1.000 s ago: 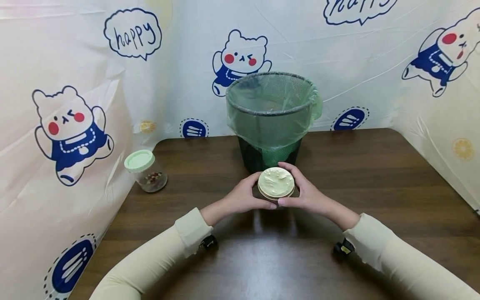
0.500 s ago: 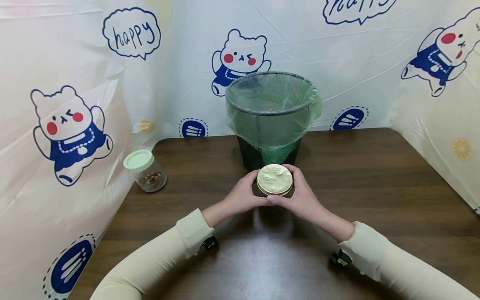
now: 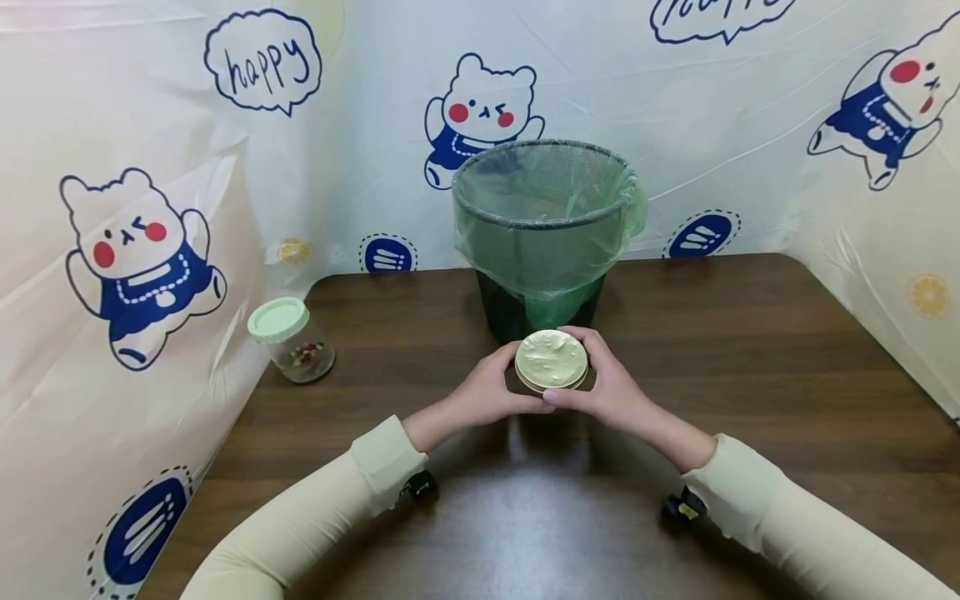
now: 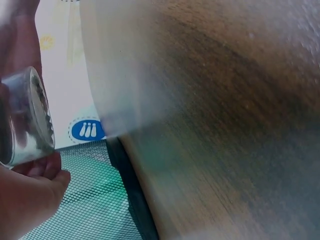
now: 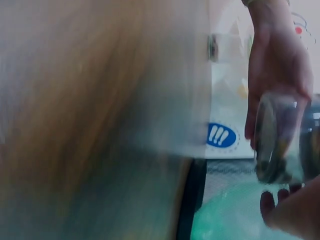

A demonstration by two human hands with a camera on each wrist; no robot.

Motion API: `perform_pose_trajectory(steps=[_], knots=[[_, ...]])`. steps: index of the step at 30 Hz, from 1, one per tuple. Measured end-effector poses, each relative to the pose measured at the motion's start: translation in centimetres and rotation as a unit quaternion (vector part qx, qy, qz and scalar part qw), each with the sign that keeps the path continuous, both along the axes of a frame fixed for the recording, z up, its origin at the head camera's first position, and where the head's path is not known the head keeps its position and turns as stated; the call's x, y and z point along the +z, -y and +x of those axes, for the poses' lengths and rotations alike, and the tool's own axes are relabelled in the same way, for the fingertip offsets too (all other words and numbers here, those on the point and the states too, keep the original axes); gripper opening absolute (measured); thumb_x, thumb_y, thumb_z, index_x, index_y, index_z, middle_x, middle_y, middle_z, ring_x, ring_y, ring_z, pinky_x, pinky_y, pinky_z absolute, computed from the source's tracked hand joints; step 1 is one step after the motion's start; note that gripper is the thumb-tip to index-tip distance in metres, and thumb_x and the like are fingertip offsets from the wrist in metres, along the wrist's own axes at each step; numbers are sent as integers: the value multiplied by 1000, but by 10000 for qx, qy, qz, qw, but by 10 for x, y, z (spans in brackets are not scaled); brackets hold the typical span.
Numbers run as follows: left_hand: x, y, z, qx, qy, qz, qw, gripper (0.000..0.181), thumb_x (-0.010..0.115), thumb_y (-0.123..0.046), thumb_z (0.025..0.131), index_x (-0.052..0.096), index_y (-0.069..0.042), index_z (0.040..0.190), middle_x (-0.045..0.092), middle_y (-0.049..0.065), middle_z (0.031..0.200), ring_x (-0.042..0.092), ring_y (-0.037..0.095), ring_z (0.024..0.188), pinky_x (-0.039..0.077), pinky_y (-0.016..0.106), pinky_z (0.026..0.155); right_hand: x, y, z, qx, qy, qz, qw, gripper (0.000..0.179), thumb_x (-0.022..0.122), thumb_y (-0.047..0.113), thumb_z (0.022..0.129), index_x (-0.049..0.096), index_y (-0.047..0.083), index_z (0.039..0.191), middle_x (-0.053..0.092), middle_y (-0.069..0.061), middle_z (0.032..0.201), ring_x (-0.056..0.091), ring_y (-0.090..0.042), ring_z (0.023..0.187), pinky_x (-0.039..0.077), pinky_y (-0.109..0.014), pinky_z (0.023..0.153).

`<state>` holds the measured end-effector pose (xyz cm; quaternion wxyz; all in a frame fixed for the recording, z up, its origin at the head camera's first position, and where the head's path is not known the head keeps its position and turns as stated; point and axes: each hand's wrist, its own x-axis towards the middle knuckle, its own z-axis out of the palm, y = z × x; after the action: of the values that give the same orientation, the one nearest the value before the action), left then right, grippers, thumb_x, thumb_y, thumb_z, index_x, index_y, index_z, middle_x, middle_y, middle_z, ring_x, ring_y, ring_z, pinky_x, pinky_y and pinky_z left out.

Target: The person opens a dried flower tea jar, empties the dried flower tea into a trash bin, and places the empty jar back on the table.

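Both hands hold one small clear jar (image 4: 22, 120) with a round, pale-gold wrinkled top (image 3: 551, 359), seen from above in the head view. My left hand (image 3: 486, 390) grips its left side, thumb along the front. From the right, my right hand (image 3: 617, 390) curls round it, fingers behind and thumb across the front near the left thumb. Both wrist views show the jar clear of the table, side-on, with something dark inside that is too blurred to name. The hands hide much of its wall in the head view.
A mesh bin (image 3: 540, 258) with a green plastic liner stands just behind the hands. Toward the left table edge is another clear jar (image 3: 300, 358) with a light green lid (image 3: 279, 320) and small bits inside. Printed cloth (image 3: 375, 125) surrounds the brown table (image 3: 750, 358).
The right hand dipped slightly in, its thumb sliding over toward the left thumb, then eased back a little. The jar shifted marginally. The left hand has stayed almost still.
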<state>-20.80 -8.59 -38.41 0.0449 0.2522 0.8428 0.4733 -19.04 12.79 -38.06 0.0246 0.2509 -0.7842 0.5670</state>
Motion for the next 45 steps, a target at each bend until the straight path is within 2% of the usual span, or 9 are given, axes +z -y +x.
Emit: perform_pose_trajectory(steps=[4, 8, 11, 15, 19, 22, 33, 45], knots=[[1, 0, 0, -104, 85, 51, 9999, 79, 90, -26, 66, 52, -11, 134, 59, -3, 124, 52, 13, 113, 41, 36, 98, 1, -7, -6, 451, 2, 67, 9990, 79, 81, 13, 76, 38, 10, 143, 42, -4, 138, 41, -20, 126, 29, -36, 105], [2, 0, 0, -105, 116, 105, 9998, 80, 90, -26, 66, 51, -11, 135, 58, -3, 126, 51, 13, 114, 40, 37, 99, 2, -11, -6, 603, 114, -5, 9981, 85, 80, 14, 78, 31, 10, 147, 41, -8, 141, 41, -24, 126, 30, -29, 104], [2, 0, 0, -60, 35, 157, 9999, 81, 89, -27, 67, 50, -11, 136, 58, -1, 127, 51, 13, 116, 40, 38, 100, 3, -9, -3, 455, 63, -130, 9989, 87, 80, 13, 77, 29, 7, 148, 39, -12, 144, 42, -27, 125, 31, -30, 103], [3, 0, 1, 76, -109, 177, 9998, 80, 89, -27, 68, 50, -10, 136, 57, 0, 129, 51, 14, 118, 40, 38, 100, 5, -3, 3, -43, -29, -136, 9999, 88, 81, 12, 76, 29, 5, 147, 38, -13, 144, 43, -28, 121, 33, -39, 99], [2, 0, 0, 192, -165, 207, 9995, 80, 88, -25, 70, 49, -9, 137, 56, 1, 130, 50, 14, 119, 40, 37, 101, 6, 7, 10, -554, 166, -82, 9983, 89, 82, 14, 76, 28, 3, 146, 38, -12, 142, 44, -26, 115, 35, -45, 96], [2, -1, 0, 246, -186, 193, 9993, 79, 86, -25, 72, 48, -8, 138, 55, 2, 132, 50, 14, 120, 40, 36, 101, 7, 13, 14, -770, 242, -102, 9967, 90, 83, 15, 75, 28, 3, 146, 37, -12, 141, 43, -26, 117, 34, -45, 98], [0, -2, 1, 240, -262, 98, 9993, 74, 84, -25, 74, 49, -5, 136, 56, 5, 131, 51, 18, 120, 41, 38, 100, 6, 19, 16, -1055, 354, 11, 9938, 92, 86, 21, 74, 29, 3, 144, 36, -12, 142, 37, -25, 131, 27, -44, 108], [0, -2, 2, 220, -237, 20, 9995, 76, 85, -27, 72, 49, -9, 137, 56, 1, 130, 51, 15, 117, 42, 36, 99, 2, 15, 13, -813, 258, -52, 9963, 87, 84, 16, 76, 31, 3, 144, 40, -11, 141, 39, -24, 129, 27, -44, 107]])
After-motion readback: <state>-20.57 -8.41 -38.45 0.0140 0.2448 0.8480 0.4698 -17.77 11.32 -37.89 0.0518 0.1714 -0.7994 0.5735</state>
